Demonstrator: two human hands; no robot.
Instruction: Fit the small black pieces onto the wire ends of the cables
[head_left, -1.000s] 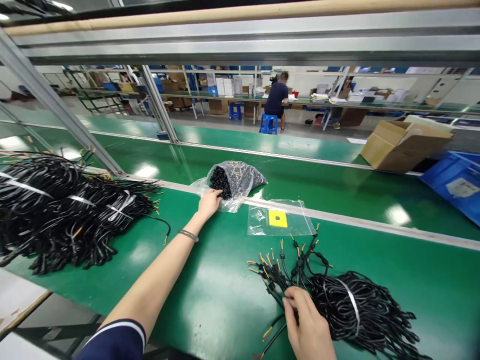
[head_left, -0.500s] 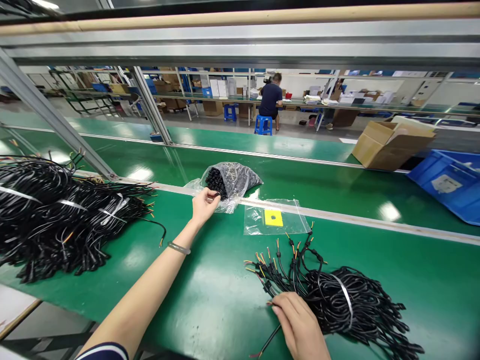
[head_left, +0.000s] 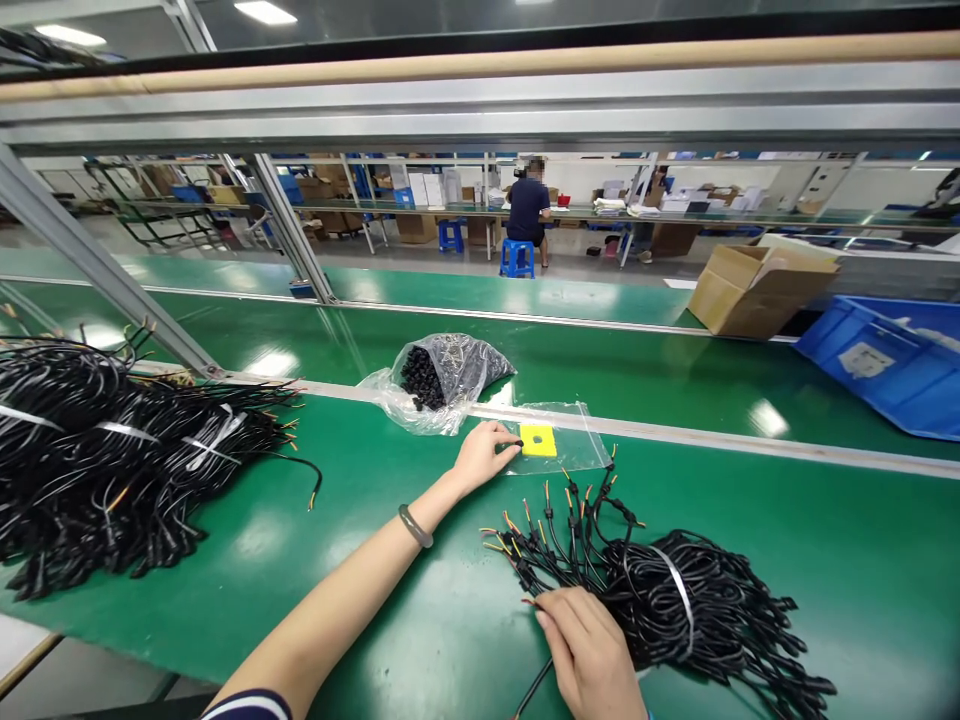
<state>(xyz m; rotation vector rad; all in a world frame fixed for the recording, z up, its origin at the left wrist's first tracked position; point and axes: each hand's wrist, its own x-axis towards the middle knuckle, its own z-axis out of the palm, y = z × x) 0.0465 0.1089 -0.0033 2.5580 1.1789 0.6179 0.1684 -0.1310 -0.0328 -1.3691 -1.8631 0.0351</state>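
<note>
Between thumb and forefinger, my left hand (head_left: 484,457) pinches a small black piece (head_left: 519,443), seemingly like those in the plastic bag (head_left: 472,368). It is over a flat clear zip bag (head_left: 581,440), beside a yellow square (head_left: 538,440) with a round hole. My right hand (head_left: 589,645) is closed on a black cable (head_left: 534,688), whose reddish wire tips poke out past the fingertips. Right behind that hand lies a tied bundle of black cables (head_left: 652,590), its bare coloured wire ends pointing left and several carrying small black pieces. The open bag spills black pieces (head_left: 421,377) at its mouth.
A large heap of tied black cables (head_left: 112,460) covers the left of the green table (head_left: 360,600). Farther right stand a cardboard box (head_left: 754,290) and a blue bin (head_left: 885,360). A metal post (head_left: 112,270) rises at left; a person (head_left: 527,210) sits far behind.
My left hand has left the mouth of the plastic bag and moved right and towards me, bringing a small black piece to the yellow square. My right hand still holds the cable.
</note>
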